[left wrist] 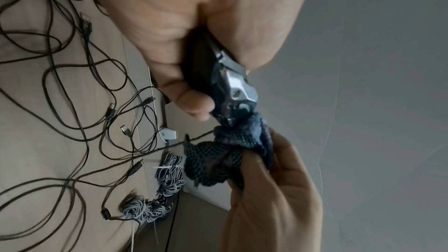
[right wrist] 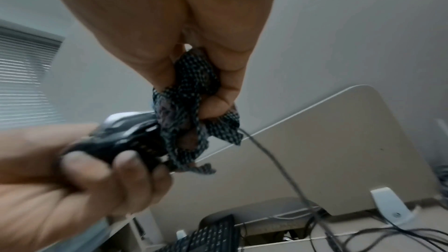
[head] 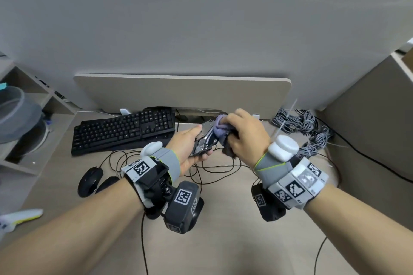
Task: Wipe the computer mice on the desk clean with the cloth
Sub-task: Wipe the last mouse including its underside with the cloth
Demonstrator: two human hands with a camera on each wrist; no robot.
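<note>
My left hand (head: 192,143) grips a black and silver angular mouse (head: 204,138) lifted above the desk; the mouse (left wrist: 232,87) also shows in the left wrist view, and as a dark blurred shape (right wrist: 121,137) in the right wrist view. My right hand (head: 241,134) holds a bunched grey-blue cloth (head: 220,128) pressed against the mouse's front end. The cloth (left wrist: 218,156) hangs in folds below the fingers, patterned with small dots (right wrist: 184,118). Two more black mice (head: 89,179) lie on the desk at the left, beside my left forearm.
A black keyboard (head: 123,129) lies behind the left hand. Tangled black cables (head: 214,165) spread over the desk under both hands. Bundled grey cords (head: 308,127) sit at the back right. A beige panel (head: 183,91) stands against the wall. Shelves (head: 26,118) stand left.
</note>
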